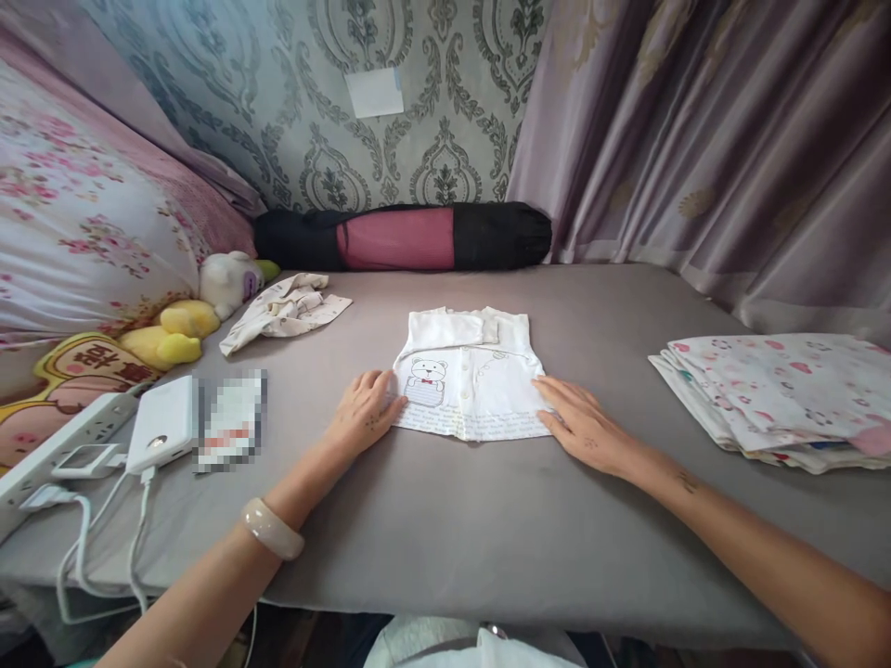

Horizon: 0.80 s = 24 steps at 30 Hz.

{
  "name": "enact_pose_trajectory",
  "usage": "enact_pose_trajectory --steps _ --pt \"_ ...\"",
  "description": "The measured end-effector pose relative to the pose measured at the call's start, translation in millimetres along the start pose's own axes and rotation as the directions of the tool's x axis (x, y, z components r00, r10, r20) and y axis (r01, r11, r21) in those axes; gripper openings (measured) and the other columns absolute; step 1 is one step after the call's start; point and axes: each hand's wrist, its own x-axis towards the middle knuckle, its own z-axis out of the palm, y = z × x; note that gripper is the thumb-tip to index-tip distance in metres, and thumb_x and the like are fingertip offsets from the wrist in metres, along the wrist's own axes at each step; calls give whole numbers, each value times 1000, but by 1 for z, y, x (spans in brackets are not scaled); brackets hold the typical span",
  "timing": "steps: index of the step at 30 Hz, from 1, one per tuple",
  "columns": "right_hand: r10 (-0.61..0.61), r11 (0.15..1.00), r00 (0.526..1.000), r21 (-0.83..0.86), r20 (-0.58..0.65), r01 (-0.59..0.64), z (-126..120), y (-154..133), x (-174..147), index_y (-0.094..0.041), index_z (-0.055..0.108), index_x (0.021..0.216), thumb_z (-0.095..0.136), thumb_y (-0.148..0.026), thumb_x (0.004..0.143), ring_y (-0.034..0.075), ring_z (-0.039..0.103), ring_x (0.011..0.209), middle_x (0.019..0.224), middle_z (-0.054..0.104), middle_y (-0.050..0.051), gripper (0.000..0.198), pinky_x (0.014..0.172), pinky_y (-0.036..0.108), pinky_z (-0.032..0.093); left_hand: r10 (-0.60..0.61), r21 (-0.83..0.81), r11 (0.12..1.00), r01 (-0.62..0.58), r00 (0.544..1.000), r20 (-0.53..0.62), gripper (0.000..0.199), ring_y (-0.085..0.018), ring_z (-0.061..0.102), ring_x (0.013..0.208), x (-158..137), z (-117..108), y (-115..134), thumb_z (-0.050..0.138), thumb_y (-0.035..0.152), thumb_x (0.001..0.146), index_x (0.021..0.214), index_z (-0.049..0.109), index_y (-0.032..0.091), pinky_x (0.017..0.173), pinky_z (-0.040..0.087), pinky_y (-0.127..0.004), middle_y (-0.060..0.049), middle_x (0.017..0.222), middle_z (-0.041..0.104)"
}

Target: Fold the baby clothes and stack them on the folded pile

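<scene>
A small white shirt (468, 385) with a bear print and front buttons lies flat on the grey-covered table (432, 520). One sleeve is folded across its upper front. At the shirt's left edge rests my left hand (366, 411), fingers stretched out and lying flat against the side of the cloth. My right hand (581, 422) lies in the same way on the right edge, near the lower hem, with its fingers extended. Neither hand grasps the fabric. On my left forearm is a pale bangle.
Folded printed cloths (786, 399) are stacked at the right. A crumpled cream cloth (292, 306) lies back left. A white power bank (163, 422), a power strip (62, 455) with cables, and plush toys (185, 329) line the left. A black and pink roll bag (396, 238) sits along the wall.
</scene>
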Motion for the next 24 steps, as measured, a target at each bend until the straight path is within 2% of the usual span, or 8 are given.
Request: enact_pose_trajectory --steps 2,4,8,12,16,20,22,24 --pt "111 993 992 53 -67 -107 -2 6 -4 -20 48 136 34 -37 94 27 51 125 134 57 13 48 105 44 40 -92 -94 992 90 996 -19 44 -26 58 99 -2 -5 -2 47 44 88 122 53 18 91 46 -42 -11 104 63" --pt "240 965 967 129 -84 -229 -4 6 -5 -18 52 129 37 -37 91 26 60 106 115 65 12 45 94 40 47 -196 -224 955 195 980 20 40 -23 60 85 -2 -9 -1 51 42 84 117 55 19 82 47 -37 -6 88 64" --pt "391 882 921 281 10 -377 -10 -2 -3 -18 53 124 43 -38 87 19 63 73 88 69 5 43 75 33 49 -345 -407 821 400 916 204 49 -19 58 67 -2 -15 6 59 48 77 116 54 19 65 45 -31 0 73 60" --pt "433 809 894 387 117 -443 -17 -10 -3 -20 55 117 50 -41 84 15 57 60 68 63 -2 39 61 28 43 -293 -570 692 443 894 340 67 -15 56 59 -5 -21 13 62 51 74 131 45 18 57 42 -27 5 67 53" --pt "485 640 849 577 209 -507 -21 -15 -3 -20 53 119 55 -42 81 12 54 54 66 58 -4 44 51 24 37 -259 -690 565 452 892 371 75 -13 56 64 -7 -26 16 67 48 71 137 43 20 57 41 -24 6 66 52" --pt "531 471 819 727 218 -500 -20 -15 -1 -20 48 121 62 -40 77 10 50 55 79 59 -2 50 44 21 32 -206 -717 525 459 885 417 59 -12 55 65 -6 -28 14 71 51 68 116 63 19 57 39 -23 3 69 56" --pt "524 448 824 752 216 -483 -20 -15 -1 -21 48 120 65 -39 75 9 49 54 78 57 -3 52 43 20 31 -196 -713 527 463 882 428 53 -12 56 65 -5 -28 15 72 52 67 107 67 19 57 39 -23 1 70 59" --pt "494 469 835 735 242 -490 -20 -16 -1 -20 48 122 65 -38 75 9 48 52 71 55 -5 54 42 19 32 -199 -713 524 466 881 430 50 -13 57 66 -4 -29 17 72 52 67 105 69 19 58 41 -23 1 70 60"
